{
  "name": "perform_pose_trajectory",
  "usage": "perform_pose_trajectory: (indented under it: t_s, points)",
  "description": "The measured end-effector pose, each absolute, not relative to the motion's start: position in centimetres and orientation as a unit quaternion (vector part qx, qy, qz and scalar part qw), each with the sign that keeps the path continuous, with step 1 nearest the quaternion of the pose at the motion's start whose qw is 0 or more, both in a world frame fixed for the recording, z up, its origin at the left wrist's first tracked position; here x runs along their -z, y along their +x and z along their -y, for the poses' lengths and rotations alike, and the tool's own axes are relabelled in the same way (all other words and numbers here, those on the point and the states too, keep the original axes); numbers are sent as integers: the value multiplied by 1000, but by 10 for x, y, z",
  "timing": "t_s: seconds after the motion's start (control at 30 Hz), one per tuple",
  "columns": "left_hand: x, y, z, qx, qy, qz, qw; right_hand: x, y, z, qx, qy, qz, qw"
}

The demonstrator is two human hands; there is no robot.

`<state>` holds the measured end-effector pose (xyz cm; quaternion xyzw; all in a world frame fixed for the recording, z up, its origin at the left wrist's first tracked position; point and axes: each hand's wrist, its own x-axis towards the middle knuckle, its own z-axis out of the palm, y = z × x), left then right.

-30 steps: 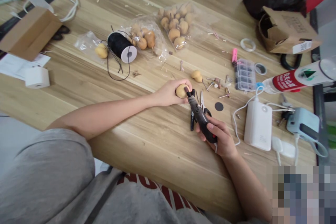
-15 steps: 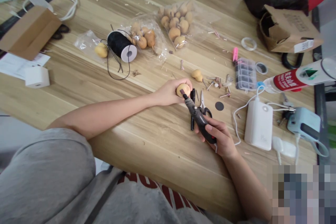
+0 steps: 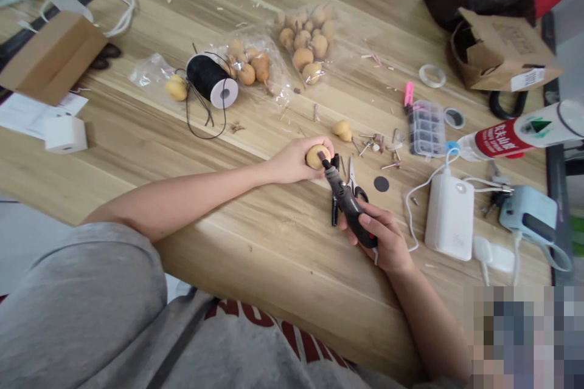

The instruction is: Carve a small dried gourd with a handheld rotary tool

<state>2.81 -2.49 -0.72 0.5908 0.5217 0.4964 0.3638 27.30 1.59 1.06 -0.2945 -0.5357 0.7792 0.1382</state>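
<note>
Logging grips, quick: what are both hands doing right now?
Left hand: closed around a small gourd.
Right hand: closed around a rotary tool.

Lighting: moderate, diffuse, seemingly from overhead. Shadows: soft, wooden tabletop [image 3: 274, 243] darker toward its near edge. Glare: small glints on leftmost clear plastic bag [image 3: 148, 76]. Definition: slightly soft; edges stretched; lower right corner pixelated.

Wearer's top: heathered grey fabric T-shirt [image 3: 196, 346], its front below the near edge of the pale wood-grain worktop [image 3: 274, 255]. Large dark-red block lettering [image 3: 289, 334] crosses it, wording unclear. Left short sleeve [image 3: 100, 279]: loose, seamed near hem. Left hand [image 3: 292, 161], right hand [image 3: 390, 243]: bare.
</note>
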Motion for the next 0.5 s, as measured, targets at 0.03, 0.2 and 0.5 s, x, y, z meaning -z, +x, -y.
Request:
perform_pose_trajectory:
  t_s: [0.03, 0.2, 0.5]
  points:
    - [7, 28, 25, -495, 590, -522, 366, -11, 273, -16, -781, -292, 536, 137]
    - [6, 28, 25, -496, 581, -524, 376, -12, 272, -16, -780, -288, 539, 131]
    - [7, 28, 26, -499, 586, -519, 372, -9, 273, -16, -789, -273, 534, 132]
